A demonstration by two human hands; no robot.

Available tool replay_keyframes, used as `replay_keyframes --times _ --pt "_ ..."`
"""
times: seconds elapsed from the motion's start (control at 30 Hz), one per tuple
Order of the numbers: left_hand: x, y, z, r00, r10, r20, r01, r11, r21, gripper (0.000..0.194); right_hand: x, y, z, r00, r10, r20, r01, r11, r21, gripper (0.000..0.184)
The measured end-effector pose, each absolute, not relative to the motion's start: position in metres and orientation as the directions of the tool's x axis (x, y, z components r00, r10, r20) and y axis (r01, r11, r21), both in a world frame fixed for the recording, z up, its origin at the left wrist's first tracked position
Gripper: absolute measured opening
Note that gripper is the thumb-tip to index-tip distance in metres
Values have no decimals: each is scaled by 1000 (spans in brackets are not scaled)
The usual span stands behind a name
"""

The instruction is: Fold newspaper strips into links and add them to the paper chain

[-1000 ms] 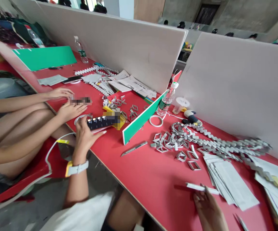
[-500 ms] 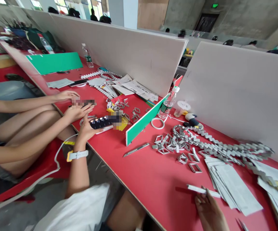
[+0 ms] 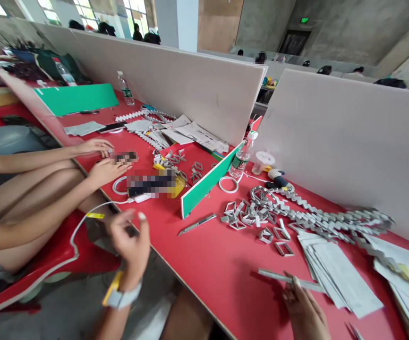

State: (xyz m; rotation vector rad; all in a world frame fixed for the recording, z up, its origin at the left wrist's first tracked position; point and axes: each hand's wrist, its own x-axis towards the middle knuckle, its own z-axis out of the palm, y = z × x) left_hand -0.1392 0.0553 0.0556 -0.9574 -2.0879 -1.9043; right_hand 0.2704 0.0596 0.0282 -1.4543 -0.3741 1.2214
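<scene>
My left hand [image 3: 132,243], with a pale watch [image 3: 123,295] on its wrist, hangs just off the table's front edge. Its fingers are loosely curled and apart, and nothing is in them. The phone [image 3: 151,183] lies on the table beyond it, its screen blurred out, beside a white cable plug [image 3: 141,198]. At the lower right, my right hand [image 3: 303,302] pinches a narrow folded paper strip [image 3: 273,275] above the red tabletop. Flat paper strips [image 3: 346,274] lie in a fanned stack beside that hand, and several folded paper links [image 3: 247,212] are heaped farther back.
A craft knife [image 3: 197,225] lies by the green divider [image 3: 204,182]. Behind are a water bottle [image 3: 242,156], a tape roll [image 3: 228,184] and a long folded-paper chain [image 3: 332,219]. Another person's hands [image 3: 108,167] rest at the left, near a white cable [image 3: 75,236].
My left hand has let go of the phone and drawn back toward me, off the table edge. My right hand still holds the strip, which has turned slightly.
</scene>
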Motion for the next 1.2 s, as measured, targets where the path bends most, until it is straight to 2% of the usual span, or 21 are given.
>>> replay_keyframes --times 0.03,0.07,0.1,0.13,0.17,0.2,0.27,0.37,0.47,0.53,0.6,0.63,0.7,0.77,0.9,0.97,1.1,1.2 --pt "-107 46 58 -744 425 516 541 -71 838 26 261 56 33 409 792 -453 -342 -327 -881 50" --pt "-75 38 61 -651 588 480 515 -122 848 20 252 52 37 384 803 -456 -276 -371 -887 52" --pt "-46 32 65 -489 746 453 511 -175 841 20 241 49 42 346 822 -453 -200 -407 -891 52" --pt "-22 28 68 -317 841 439 524 -230 820 27 231 46 47 316 844 -434 -131 -414 -901 51" --pt "-2 26 70 -171 886 431 541 -282 793 36 220 44 52 254 874 -414 -88 -405 -910 50" --pt "13 25 71 -72 910 409 538 -309 784 36 211 41 56 181 901 -395 -77 -388 -919 49" --pt "27 26 69 69 929 363 507 -346 790 19 195 37 62 65 938 -341 -62 -337 -939 45" --pt "27 27 58 119 917 380 544 -380 748 20 185 33 62 60 966 -251 7 -252 -968 44" --pt "20 22 47 69 824 563 740 -421 526 16 187 28 47 172 975 -143 224 -180 -958 48" --pt "19 18 44 102 756 646 833 -420 360 22 189 24 35 225 970 95 493 -29 -870 49" --pt "20 13 42 167 735 658 861 -433 266 30 191 19 24 18 940 342 701 232 -675 44" --pt "22 10 42 187 735 651 860 -443 252 32 190 17 20 -100 908 408 759 335 -559 43" --pt "25 4 40 200 744 638 845 -460 272 38 190 12 17 -279 851 445 806 459 -373 48" --pt "26 -2 35 190 770 609 805 -477 352 47 191 9 16 -353 836 421 822 492 -287 50" --pt "22 -9 25 135 838 530 633 -484 605 54 199 6 14 -383 835 394 822 503 -268 50" --pt "20 -10 22 100 857 506 561 -468 682 52 205 7 12 -425 813 397 802 542 -252 49" --pt "17 -8 24 170 843 511 555 -510 657 49 212 7 11 -547 753 367 738 640 -214 46" --pt "17 -7 26 169 870 464 551 -473 687 38 211 5 17 -585 735 342 719 665 -199 38"
